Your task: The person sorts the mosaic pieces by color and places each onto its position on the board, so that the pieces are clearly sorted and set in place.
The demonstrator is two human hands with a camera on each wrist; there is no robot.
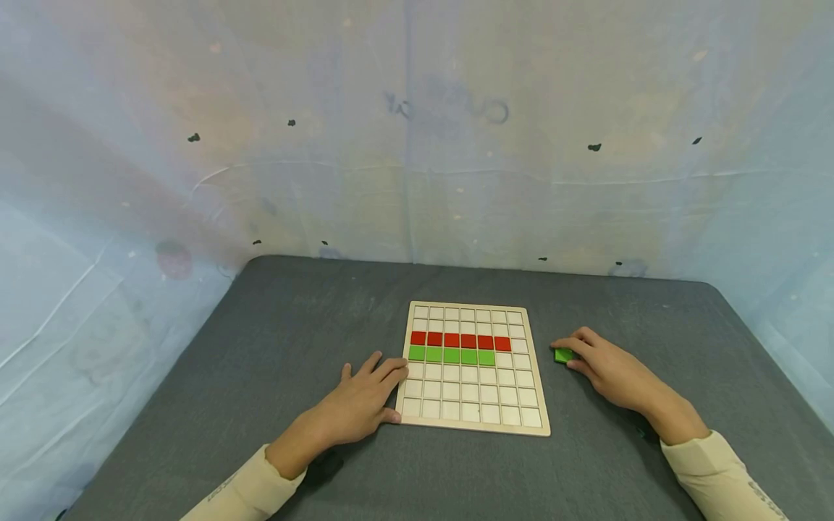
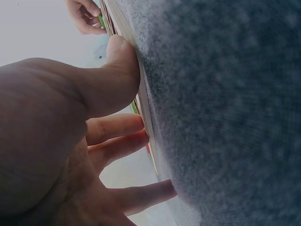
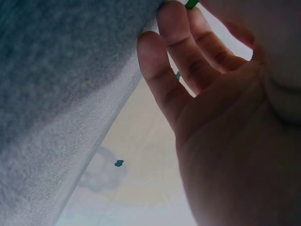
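A wooden grid board lies flat on the table, one row of it bearing several red square tiles. Directly below them, nearer the person, runs a shorter row of green tiles. Spread fingers of my left hand touch the board's left edge, with the thumb near the front corner; the left wrist view shows the thumb against that edge. Right of the board, my right hand pinches a green tile low over the table. Only a sliver of this tile shows in the right wrist view.
The dark grey table extends around the board on all sides. Behind it and along both sides hangs a pale sheet with small dark marks.
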